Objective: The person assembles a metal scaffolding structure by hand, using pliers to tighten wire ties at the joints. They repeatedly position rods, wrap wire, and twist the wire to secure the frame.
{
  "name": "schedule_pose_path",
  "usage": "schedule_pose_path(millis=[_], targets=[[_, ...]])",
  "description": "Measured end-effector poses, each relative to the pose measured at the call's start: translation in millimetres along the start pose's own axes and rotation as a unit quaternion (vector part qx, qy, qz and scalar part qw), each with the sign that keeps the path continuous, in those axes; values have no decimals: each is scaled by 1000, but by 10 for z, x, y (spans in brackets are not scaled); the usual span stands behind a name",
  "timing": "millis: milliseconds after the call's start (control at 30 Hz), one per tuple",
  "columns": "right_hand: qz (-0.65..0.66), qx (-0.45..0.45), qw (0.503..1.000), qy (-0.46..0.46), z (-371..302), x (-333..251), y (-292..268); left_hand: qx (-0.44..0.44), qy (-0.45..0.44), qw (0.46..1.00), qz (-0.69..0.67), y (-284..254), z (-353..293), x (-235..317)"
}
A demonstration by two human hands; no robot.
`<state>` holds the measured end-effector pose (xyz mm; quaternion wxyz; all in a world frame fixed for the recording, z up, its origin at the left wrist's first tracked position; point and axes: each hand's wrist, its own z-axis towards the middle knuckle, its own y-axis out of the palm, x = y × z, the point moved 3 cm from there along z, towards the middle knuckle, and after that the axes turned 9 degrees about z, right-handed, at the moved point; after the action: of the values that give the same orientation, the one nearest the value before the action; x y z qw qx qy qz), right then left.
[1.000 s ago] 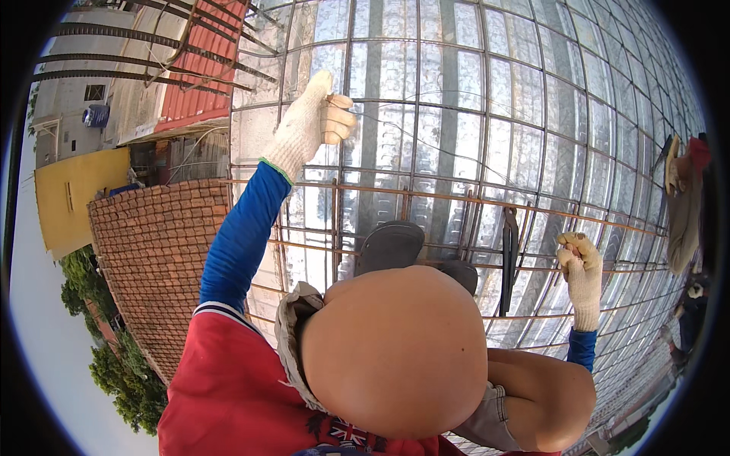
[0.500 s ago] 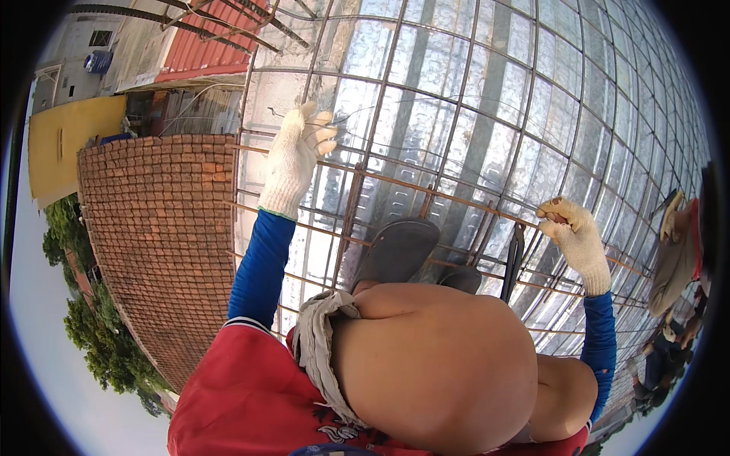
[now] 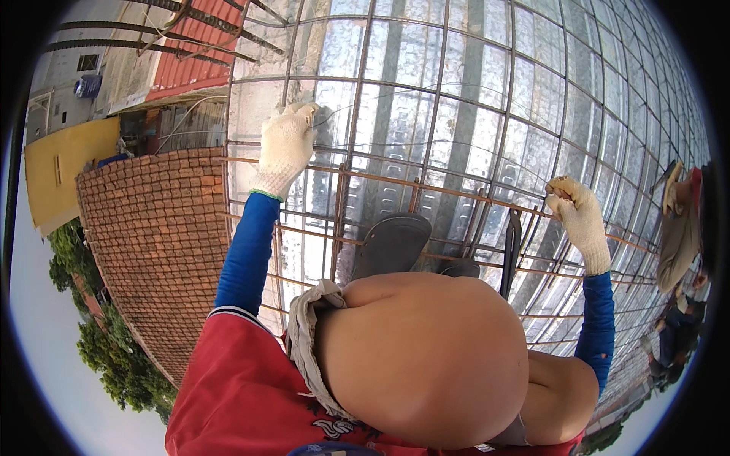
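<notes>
My left hand [image 3: 287, 150], in a cream knitted glove, is closed over the mesh at the left. Thin tie wire [image 3: 384, 90] leaves its fingers and arcs rightward above the bars. My right hand [image 3: 579, 224], in a matching glove with stained fingertips, is pinched shut at the right; a strand of the wire runs toward its fingers, though their grip is partly hidden. Just left of it, a dark two-armed tool like pincers [image 3: 511, 254] stands among the bars. The steel rebar mesh [image 3: 449, 191], rusty in front, lies over ribbed metal decking [image 3: 395, 125].
My bent knee [image 3: 426, 357] and a dark sandal [image 3: 393, 245] are close below the mesh. Thick rebar ends [image 3: 217, 23] jut in at the upper left. Beyond the left edge slopes a tiled roof [image 3: 160, 235]. Another person [image 3: 680, 228] is at the far right.
My left hand has turned and its fingers have closed more. My right hand stays pinched, slightly higher in the picture. The view has shifted a little.
</notes>
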<state>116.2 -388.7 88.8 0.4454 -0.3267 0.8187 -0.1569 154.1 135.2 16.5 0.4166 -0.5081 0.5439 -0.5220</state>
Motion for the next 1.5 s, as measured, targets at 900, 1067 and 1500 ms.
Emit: schedule_pose_path(millis=[900, 1067, 1500], targets=[[-178, 106, 974, -86, 732, 118, 14, -36, -2, 999, 11, 247, -95, 28], [-201, 116, 967, -104, 739, 85, 13, -1, 27, 999, 17, 339, -39, -10], [-502, 176, 835, -139, 342, -697, 203, -60, 71, 995, 39, 314, -74, 135]])
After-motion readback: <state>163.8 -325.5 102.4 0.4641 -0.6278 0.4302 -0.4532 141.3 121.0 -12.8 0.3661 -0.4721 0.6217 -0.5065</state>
